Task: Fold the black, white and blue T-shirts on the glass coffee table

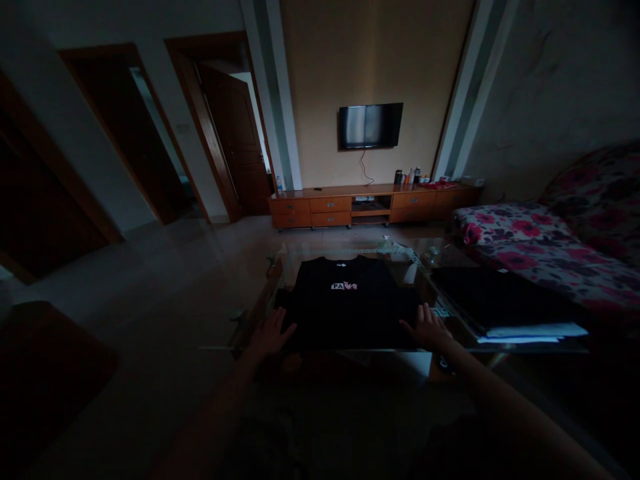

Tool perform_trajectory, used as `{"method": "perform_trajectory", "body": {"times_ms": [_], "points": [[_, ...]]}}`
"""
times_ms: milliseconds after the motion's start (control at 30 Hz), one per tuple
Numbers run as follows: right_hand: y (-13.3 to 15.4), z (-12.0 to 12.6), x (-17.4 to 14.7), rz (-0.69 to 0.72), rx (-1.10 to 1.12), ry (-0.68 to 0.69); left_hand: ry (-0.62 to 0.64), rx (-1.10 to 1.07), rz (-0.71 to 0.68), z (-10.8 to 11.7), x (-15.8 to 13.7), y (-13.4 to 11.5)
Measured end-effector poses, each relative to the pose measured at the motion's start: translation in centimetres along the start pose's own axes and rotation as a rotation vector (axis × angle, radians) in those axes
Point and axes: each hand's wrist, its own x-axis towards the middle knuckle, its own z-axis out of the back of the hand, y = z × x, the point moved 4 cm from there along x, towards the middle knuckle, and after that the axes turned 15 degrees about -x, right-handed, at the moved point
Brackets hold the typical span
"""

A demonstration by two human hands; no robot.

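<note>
A black T-shirt (350, 317) lies spread on a glass-topped table (260, 333), its neckline toward the far side. Pale lettering and a pinkish print mark its chest. At the shirt's left edge rests my left hand (273, 331), palm down with fingers stretched out. My right hand (427, 327) lies on the right edge, near the sleeve, its fingers also extended. Neither hand grips anything that I can see. The lower part of the shirt near the table's front edge is very dark.
Right of the shirt, a stack of folded dark and pale cloth (515, 303) sits on the table. A flowered sofa (530, 233) stands at the right. Beyond are a wooden TV cabinet (330, 207) bearing bottles and a wall-mounted television (370, 125). An open door (235, 133) is at the back left.
</note>
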Motion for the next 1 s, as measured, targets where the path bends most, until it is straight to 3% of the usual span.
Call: {"method": "perform_trajectory", "body": {"times_ms": [133,233,367,433,500,600,700,800,933,1000], "points": [[1.1,1.4,0.7,-0.064,-0.061,-0.005,-0.111,0.032,-0.020,1.6,0.5,-1.4],[5.2,4.8,0.2,-0.041,-0.019,-0.162,-0.240,0.020,-0.099,2.2,1.8,-5.6],[15.3,9.0,-1.6,0.397,0.175,-0.255,-0.143,-0.029,-0.345,-0.4,3.8,-13.2],[19.7,9.7,-2.7,0.604,0.232,-0.288,-0.030,-0.021,-0.475,-2.5,4.4,-16.0],[22.3,9.2,-3.1,0.675,0.250,-0.253,0.071,-0.006,-0.543,-4.3,4.8,-17.2],[23.0,7.7,-2.6,0.695,0.224,-0.199,0.143,-0.025,-0.505,-5.6,5.3,-16.6],[21.2,6.6,-1.1,0.662,0.157,-0.185,0.108,-0.080,-0.436,-5.1,5.9,-14.7],[17.9,5.7,0.9,0.551,0.079,-0.161,0.015,-0.092,-0.322,-3.7,6.5,-11.4],[11.9,4.1,3.4,0.378,0.012,-0.197,-0.121,-0.046,-0.119,-1.8,7.3,-5.1],[8.5,3.0,4.5,0.285,-0.009,-0.197,-0.141,-0.030,-0.098,-1.2,7.5,-2.5]]}}
